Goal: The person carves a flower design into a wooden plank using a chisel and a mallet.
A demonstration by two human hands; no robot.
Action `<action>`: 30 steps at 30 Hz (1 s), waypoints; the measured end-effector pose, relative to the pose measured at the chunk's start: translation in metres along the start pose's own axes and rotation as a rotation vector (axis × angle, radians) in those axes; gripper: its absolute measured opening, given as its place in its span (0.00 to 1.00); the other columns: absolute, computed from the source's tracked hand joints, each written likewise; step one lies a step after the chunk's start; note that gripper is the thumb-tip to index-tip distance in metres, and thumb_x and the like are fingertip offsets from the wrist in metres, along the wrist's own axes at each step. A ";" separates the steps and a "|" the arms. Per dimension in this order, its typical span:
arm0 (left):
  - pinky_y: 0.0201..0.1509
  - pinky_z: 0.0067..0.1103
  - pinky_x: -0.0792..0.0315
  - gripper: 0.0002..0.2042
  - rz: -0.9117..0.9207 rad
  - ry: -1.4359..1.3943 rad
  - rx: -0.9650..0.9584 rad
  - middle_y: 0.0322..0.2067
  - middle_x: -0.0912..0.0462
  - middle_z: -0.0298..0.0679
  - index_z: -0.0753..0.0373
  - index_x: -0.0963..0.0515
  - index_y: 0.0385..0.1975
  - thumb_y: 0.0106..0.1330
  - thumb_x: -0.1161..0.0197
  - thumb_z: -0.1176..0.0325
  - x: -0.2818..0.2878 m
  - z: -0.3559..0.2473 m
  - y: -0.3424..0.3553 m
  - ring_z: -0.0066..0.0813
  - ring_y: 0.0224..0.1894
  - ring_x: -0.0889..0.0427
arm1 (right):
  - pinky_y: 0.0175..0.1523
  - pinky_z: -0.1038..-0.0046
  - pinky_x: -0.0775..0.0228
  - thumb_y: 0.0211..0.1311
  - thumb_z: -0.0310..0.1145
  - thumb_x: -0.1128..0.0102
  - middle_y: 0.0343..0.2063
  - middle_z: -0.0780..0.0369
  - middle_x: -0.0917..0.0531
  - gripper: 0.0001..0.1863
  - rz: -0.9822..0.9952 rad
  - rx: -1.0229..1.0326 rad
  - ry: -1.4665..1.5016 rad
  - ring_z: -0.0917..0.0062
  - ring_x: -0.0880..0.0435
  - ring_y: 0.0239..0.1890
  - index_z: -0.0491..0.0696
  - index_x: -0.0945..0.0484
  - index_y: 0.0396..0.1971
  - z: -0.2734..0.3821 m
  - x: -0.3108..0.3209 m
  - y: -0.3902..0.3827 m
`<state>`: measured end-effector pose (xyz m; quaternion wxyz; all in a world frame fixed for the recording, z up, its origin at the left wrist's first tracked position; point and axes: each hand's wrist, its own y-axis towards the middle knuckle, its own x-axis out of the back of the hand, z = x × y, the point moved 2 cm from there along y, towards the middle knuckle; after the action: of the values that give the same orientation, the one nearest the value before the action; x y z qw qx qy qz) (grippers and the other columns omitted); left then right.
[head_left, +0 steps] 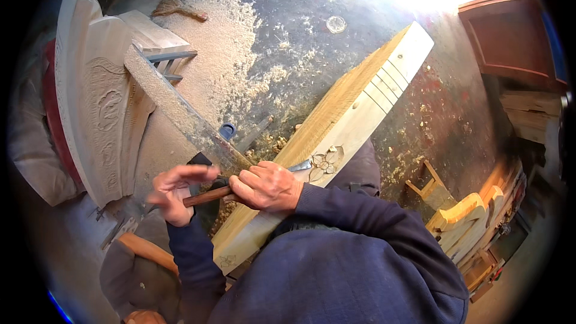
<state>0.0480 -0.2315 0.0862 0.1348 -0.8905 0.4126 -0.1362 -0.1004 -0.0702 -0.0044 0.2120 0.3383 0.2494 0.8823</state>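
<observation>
A long, pale wooden beam (366, 105) slants across my lap from lower left to upper right. On its top face is a carved flower (326, 163). My right hand (267, 186) is wrapped round a chisel with a brown wooden handle (207, 196). Its metal blade (300, 166) reaches the edge of the carved petals. Beside the butt of the handle is my left hand (177, 193), slightly blurred, its fingers stretched out and holding nothing. Whether the palm touches the handle, I cannot tell. A fainter small flower (228, 261) marks the beam's near end.
At left stands a carved pale panel (105, 102) beside a dusty plank (171, 105). Sawdust (216, 42) and wood chips cover parts of the dark floor. A small wooden stool (435, 189) and stacked curved pieces (465, 219) are at right; a reddish-brown cabinet (510, 36) stands far right.
</observation>
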 end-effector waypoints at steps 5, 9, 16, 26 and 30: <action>0.56 0.39 0.12 0.64 -0.027 0.054 -0.085 0.43 0.09 0.62 0.81 0.17 0.48 0.61 0.60 0.08 0.017 -0.003 0.006 0.50 0.46 0.06 | 0.28 0.72 0.32 0.65 0.44 0.25 0.24 0.68 0.29 0.18 -0.002 -0.011 -0.022 0.79 0.23 0.23 0.45 0.18 0.43 -0.002 0.000 -0.002; 0.56 0.39 0.12 0.63 -0.029 -0.028 -0.108 0.44 0.08 0.61 0.83 0.17 0.49 0.62 0.59 0.10 0.027 -0.004 0.006 0.48 0.47 0.06 | 0.29 0.72 0.31 0.64 0.44 0.24 0.24 0.68 0.29 0.19 -0.018 -0.014 -0.023 0.79 0.22 0.23 0.46 0.18 0.42 -0.005 -0.002 -0.001; 0.55 0.42 0.11 0.63 -0.067 0.018 -0.119 0.43 0.09 0.62 0.82 0.17 0.50 0.59 0.53 0.10 0.009 -0.008 0.016 0.50 0.46 0.06 | 0.31 0.69 0.30 0.65 0.41 0.30 0.27 0.66 0.27 0.15 -0.030 -0.070 0.008 0.76 0.20 0.26 0.45 0.19 0.42 -0.002 0.004 0.002; 0.57 0.38 0.13 0.59 -0.038 0.042 -0.217 0.44 0.09 0.60 0.82 0.17 0.49 0.69 0.59 0.14 -0.005 -0.025 0.025 0.47 0.47 0.06 | 0.26 0.72 0.34 0.59 0.41 0.20 0.22 0.67 0.28 0.19 -0.156 -0.054 0.013 0.79 0.24 0.21 0.44 0.16 0.40 -0.004 0.012 0.010; 0.55 0.37 0.13 0.51 -0.163 -0.201 -0.236 0.43 0.08 0.57 0.79 0.16 0.49 0.77 0.57 0.23 0.001 -0.015 0.014 0.43 0.45 0.07 | 0.26 0.76 0.38 0.62 0.38 0.23 0.28 0.65 0.18 0.18 -0.172 0.104 -0.027 0.83 0.23 0.22 0.42 0.14 0.45 0.011 0.053 0.008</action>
<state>0.0336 -0.2434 0.0956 0.0581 -0.9398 0.3365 -0.0077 -0.1306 -0.0444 0.0332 0.2726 0.3382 0.3200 0.8420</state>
